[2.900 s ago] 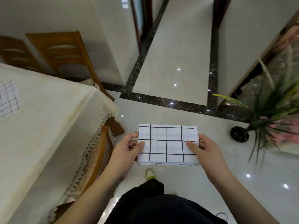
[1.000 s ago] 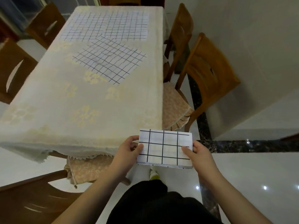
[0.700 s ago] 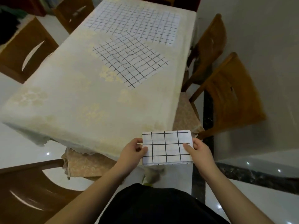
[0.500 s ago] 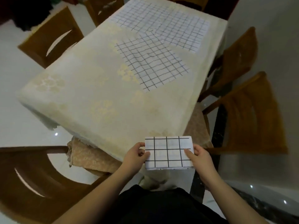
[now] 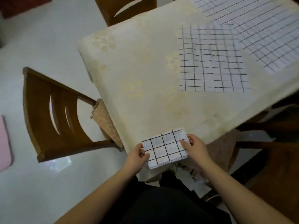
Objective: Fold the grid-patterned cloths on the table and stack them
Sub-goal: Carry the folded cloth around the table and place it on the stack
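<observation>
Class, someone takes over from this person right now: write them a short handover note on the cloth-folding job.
Left hand and right hand each pinch an end of the folded cloth, held at the table's near edge.
Done: one cloth folded, not yet set down.
Left: the open cloth lying flat and the larger gridded spread behind it, both unfolded; fold and stack them.

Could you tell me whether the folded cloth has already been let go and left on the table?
No, both the left hand and right hand pinch the folded cloth by its ends.
</observation>
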